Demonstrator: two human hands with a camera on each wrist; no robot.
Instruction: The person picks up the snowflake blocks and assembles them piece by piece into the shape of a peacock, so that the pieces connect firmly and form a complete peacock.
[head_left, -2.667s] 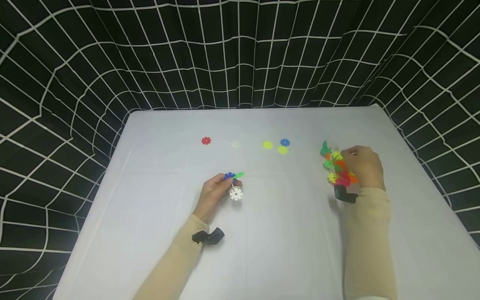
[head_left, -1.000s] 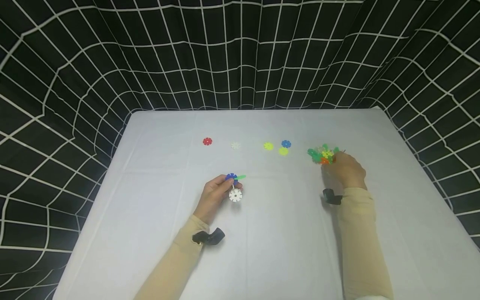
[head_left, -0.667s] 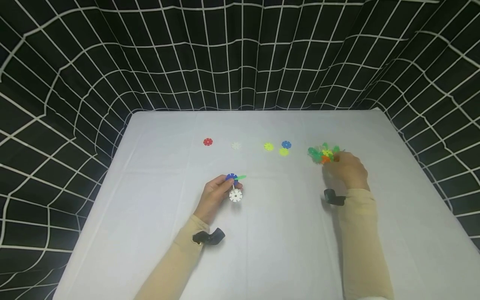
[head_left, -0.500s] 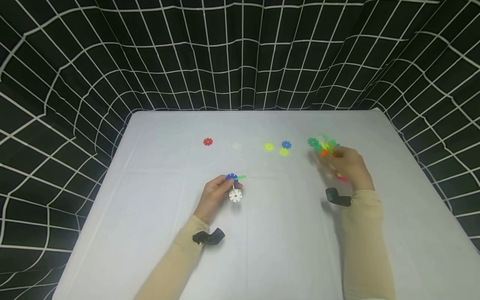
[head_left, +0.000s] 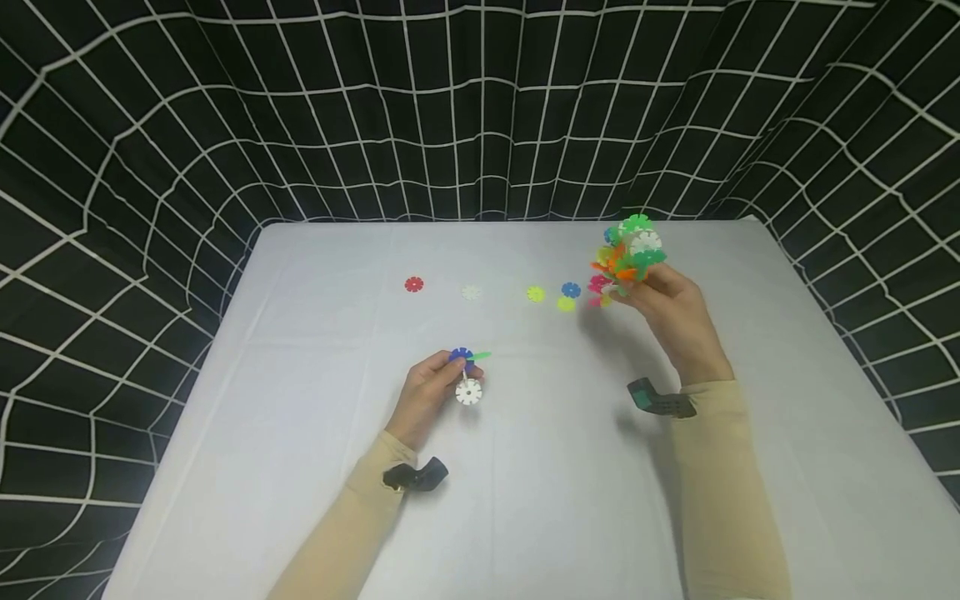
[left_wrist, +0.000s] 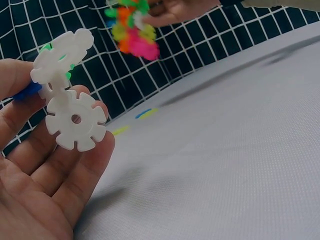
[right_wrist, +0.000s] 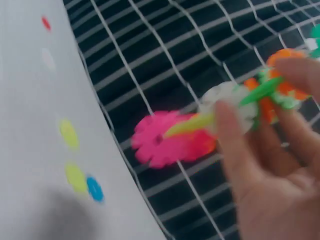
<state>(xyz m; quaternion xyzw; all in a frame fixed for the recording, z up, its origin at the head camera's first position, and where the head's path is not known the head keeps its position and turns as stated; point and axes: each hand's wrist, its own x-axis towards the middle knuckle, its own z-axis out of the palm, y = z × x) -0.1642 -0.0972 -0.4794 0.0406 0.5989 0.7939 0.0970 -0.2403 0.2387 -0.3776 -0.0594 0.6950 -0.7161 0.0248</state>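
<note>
My left hand (head_left: 429, 388) pinches a small joined piece of notched plastic discs over the middle of the table. A white disc (left_wrist: 76, 120) hangs lowest in it, with a blue disc (head_left: 461, 357) and a green one (head_left: 481, 356) above. On the right, my right hand (head_left: 675, 312) grips a larger cluster of interlocked snowflake discs (head_left: 626, 254), raised over the far part of the table. Pink, orange, yellow, green, white and blue discs show in that cluster. Seen from the right wrist, a pink disc (right_wrist: 157, 139) sticks out past the fingers.
Loose discs lie in a row on the white tabletop (head_left: 360, 308): a red disc (head_left: 414, 284), a pale disc (head_left: 471, 292), a yellow disc (head_left: 536, 294), and a blue disc (head_left: 571, 290) beside another yellow disc (head_left: 566, 305). Black gridded cloth (head_left: 480, 108) surrounds the table behind and at both sides.
My right hand has lifted the disc cluster from the right side of the table and moved it up and to the left, turning it. My left hand has stayed nearly still with its piece.
</note>
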